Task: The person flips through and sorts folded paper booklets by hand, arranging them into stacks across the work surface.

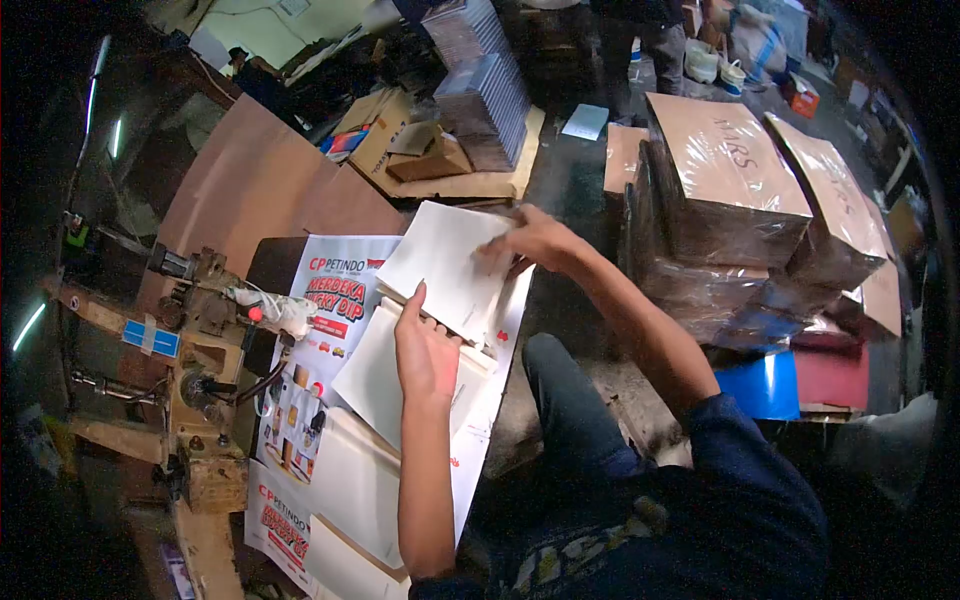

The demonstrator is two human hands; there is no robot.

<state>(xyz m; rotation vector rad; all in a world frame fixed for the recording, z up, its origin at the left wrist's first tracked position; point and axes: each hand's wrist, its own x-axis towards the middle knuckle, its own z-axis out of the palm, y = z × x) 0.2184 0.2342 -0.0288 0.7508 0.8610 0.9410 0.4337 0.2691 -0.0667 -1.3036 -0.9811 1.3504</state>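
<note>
Your dark shirt (640, 520) sits nearest; your left hand (430, 352) and right hand (540, 240), apart, flank white paper (440, 250), grip hard to tell.

pale lit wall (270, 38) at upper left, slim glowing light tubes (30, 327) at far left, dark floor (557, 185)

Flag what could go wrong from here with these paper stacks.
1. Slipping: the far stack appears to overlap the next stack, so pushing one might knock the other out of line.
2. Creasing: the right hand is at the far stack's right side and the left hand by its near edge; uneven pressure could bend corners.
3. Smudging: the machine stands close beside the poster sheet under the stacks; its grimy-looking parts may mark paper that drifts that way.
</note>
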